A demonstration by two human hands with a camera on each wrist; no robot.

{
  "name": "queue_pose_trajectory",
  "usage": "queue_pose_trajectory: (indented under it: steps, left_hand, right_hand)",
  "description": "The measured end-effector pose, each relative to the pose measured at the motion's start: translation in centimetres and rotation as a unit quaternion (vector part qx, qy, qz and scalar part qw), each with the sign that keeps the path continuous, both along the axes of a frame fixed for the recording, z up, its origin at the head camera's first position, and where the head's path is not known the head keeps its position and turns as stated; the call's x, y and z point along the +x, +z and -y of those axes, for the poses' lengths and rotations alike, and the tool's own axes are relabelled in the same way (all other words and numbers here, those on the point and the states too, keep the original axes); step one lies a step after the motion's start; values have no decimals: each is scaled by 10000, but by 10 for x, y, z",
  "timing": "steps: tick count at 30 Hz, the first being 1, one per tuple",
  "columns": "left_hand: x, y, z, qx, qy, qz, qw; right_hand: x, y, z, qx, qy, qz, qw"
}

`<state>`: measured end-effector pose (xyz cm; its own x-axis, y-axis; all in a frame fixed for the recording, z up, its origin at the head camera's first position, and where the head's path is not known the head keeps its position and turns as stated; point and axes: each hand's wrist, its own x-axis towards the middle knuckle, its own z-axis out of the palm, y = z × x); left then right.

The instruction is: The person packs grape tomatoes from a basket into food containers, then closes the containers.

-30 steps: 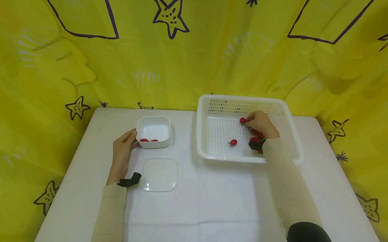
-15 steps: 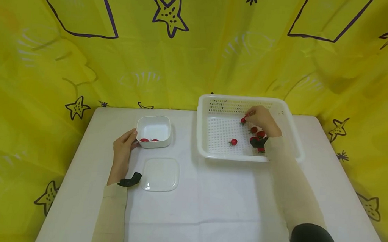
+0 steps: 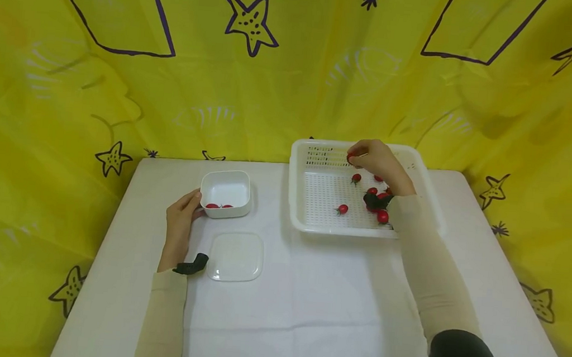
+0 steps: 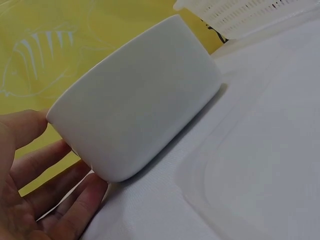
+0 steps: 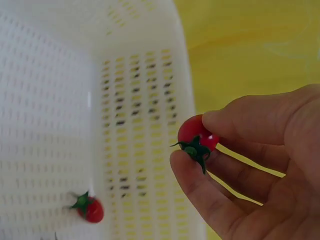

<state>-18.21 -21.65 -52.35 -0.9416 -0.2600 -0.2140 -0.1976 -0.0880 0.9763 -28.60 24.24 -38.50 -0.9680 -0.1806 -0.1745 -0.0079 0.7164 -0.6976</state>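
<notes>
- Right hand (image 3: 379,162) is up at the back of the white basket (image 3: 312,225), right of the middle of the frame. Its thumb and finger pinch one cherry tomato (image 5: 196,135).
- Left hand (image 3: 179,227) is at the left of the frame. Its fingers are spread and press on the side of the white bowl (image 3: 226,194).
- Two red tomatoes (image 3: 219,206) lie in the white bowl.
- More loose tomatoes (image 3: 343,209) lie on the floor of the white basket.
- One clear lid (image 3: 235,257) lies flat on the white surface (image 3: 306,309), just below the white bowl.
- Behind it all hangs a yellow cloth (image 3: 121,87) with stars.
</notes>
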Motion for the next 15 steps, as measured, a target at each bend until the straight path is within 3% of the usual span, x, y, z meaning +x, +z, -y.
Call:
queue_pose_trajectory:
  steps: [8, 15]
  left_hand:
    - [-2, 1, 0, -189, 12, -33, 9998]
    - [-1, -3, -1, -140, 32, -64, 9999]
  right_hand:
    - [5, 26, 37, -600, 363, -6, 9975]
    - [5, 34, 69, -968, 640, 110, 9932]
